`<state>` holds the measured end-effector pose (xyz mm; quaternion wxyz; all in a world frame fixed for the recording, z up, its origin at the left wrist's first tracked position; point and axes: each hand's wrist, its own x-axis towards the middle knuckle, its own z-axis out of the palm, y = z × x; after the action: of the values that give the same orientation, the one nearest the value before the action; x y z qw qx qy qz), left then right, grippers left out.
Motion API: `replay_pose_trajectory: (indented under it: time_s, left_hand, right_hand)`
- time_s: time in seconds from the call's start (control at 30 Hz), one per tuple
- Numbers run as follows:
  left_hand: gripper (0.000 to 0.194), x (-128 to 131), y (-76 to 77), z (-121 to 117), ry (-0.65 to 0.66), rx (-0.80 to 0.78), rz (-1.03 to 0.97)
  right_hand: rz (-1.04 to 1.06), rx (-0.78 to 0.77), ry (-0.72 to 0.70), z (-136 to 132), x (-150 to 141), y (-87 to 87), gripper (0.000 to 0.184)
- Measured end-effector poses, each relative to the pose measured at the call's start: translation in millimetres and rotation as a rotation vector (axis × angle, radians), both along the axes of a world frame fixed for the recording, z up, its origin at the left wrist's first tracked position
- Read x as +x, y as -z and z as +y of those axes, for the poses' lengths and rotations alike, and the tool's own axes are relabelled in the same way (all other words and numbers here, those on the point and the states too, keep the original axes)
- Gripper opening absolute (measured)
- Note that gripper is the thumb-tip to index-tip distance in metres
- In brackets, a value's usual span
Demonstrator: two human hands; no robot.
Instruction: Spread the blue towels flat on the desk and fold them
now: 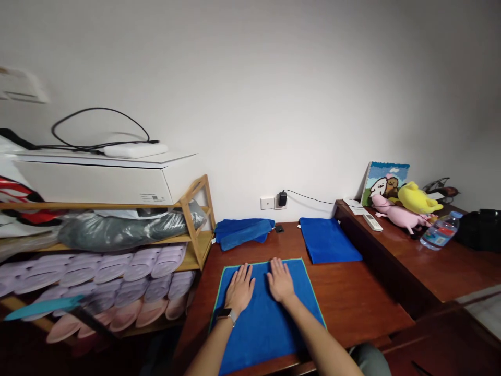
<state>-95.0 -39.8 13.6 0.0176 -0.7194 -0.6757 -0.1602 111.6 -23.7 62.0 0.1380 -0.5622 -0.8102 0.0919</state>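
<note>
A blue towel [263,324] with a light green edge lies spread flat on the brown wooden table [352,297]. My left hand [240,290], with a watch at the wrist, rests palm down on the towel's upper left part, fingers stretched out. Near the upper edge, my right hand [281,281] also lies flat on the cloth. Neither hand grips anything. Behind them, to the left, sits a loose pile of blue towels [245,232]. A folded blue towel [329,241] lies at the back right.
A wooden shoe rack [195,235] with lilac slippers [136,263] and a white box [105,180] borders the left. On the raised right surface stand a plastic bottle [442,230], pink plush toy [399,213] and yellow plush toy [418,198]. A black charger [282,198] is plugged into the wall.
</note>
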Motion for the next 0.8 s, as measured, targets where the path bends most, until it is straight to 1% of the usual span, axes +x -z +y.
replay_pose_trajectory:
  time_s: [0.07, 0.13, 0.17, 0.23, 0.37, 0.47, 0.53, 0.6, 0.7, 0.8]
  left_hand:
    - [0.061, 13.7, 0.8, 0.9, 0.042, -0.016, 0.007]
    - [0.060, 16.0, 1.9, -0.4, 0.058, -0.040, 0.015]
    - [0.060, 12.2, 2.6, -1.9, 0.055, -0.051, 0.018]
    - [0.064, -3.6, 4.2, -5.8, 0.018, -0.061, 0.025]
    - [0.074, -41.3, 11.0, -11.5, -0.090, -0.051, 0.039]
    - [0.075, -52.8, 17.2, -12.2, -0.098, -0.026, 0.044]
    - [0.074, -52.3, 18.8, -12.1, -0.099, -0.021, 0.042]
    - [0.073, -49.6, 17.2, -12.1, -0.105, -0.020, 0.035]
    - [0.072, -48.4, 9.9, -10.8, -0.112, -0.027, 0.026]
    - [0.070, -52.3, 3.1, -6.6, -0.104, -0.030, 0.032]
  right_hand:
    - [0.039, -0.043, -0.113, -6.4, -23.7, 3.0, 0.065]
    - [0.051, -0.087, -0.131, -8.2, -31.7, 6.4, 0.064]
    - [0.049, -0.099, -0.110, -7.3, -28.6, 7.8, 0.064]
    - [0.031, -0.110, -0.053, -2.9, -9.4, 9.6, 0.064]
    - [-0.050, -0.126, 0.108, 8.9, 52.2, 10.2, 0.066]
    - [-0.088, -0.142, 0.193, 14.3, 83.6, 10.8, 0.066]
    - [-0.094, -0.144, 0.213, 15.7, 90.7, 11.7, 0.066]
    - [-0.094, -0.143, 0.214, 16.1, 90.7, 12.4, 0.067]
    - [-0.092, -0.145, 0.205, 16.4, 87.9, 13.1, 0.067]
    - [-0.086, -0.138, 0.197, 17.8, 87.6, 15.0, 0.068]
